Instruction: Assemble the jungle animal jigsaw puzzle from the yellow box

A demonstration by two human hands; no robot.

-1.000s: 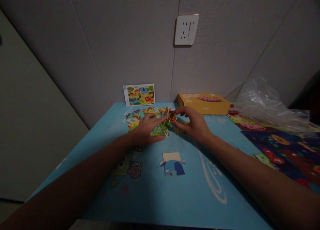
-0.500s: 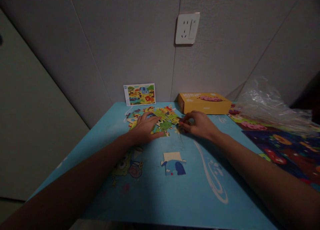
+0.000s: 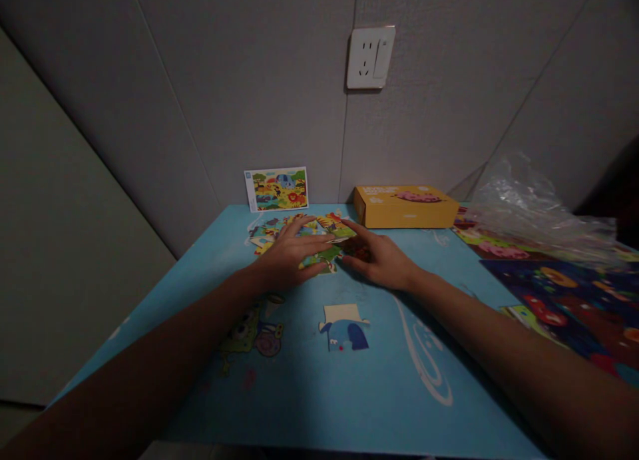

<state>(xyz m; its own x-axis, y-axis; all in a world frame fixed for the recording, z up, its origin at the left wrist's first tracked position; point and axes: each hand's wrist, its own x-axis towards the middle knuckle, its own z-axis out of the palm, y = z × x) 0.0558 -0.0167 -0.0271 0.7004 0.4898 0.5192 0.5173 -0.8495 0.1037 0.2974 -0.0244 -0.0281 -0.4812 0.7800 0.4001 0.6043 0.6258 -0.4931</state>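
Observation:
Colourful jigsaw pieces lie in a loose heap on the blue table. My left hand rests over the left and near side of the heap, fingers spread, covering some of it. Against the right side of the heap is my right hand, its index finger and thumb apart, with the edge pieces between them partly hidden. Nearer to me lies a separate pair of joined pieces with a blue elephant's face.
A picture card leans on the wall behind the heap. Right of it sits a yellow box. Clear plastic wrapping and dark printed sheets lie at the right. A socket plate is on the wall.
My right hand has moved left towards the heap and its pinched fingers have spread apart. My left hand stays over the pieces. The elephant pieces lie as before.

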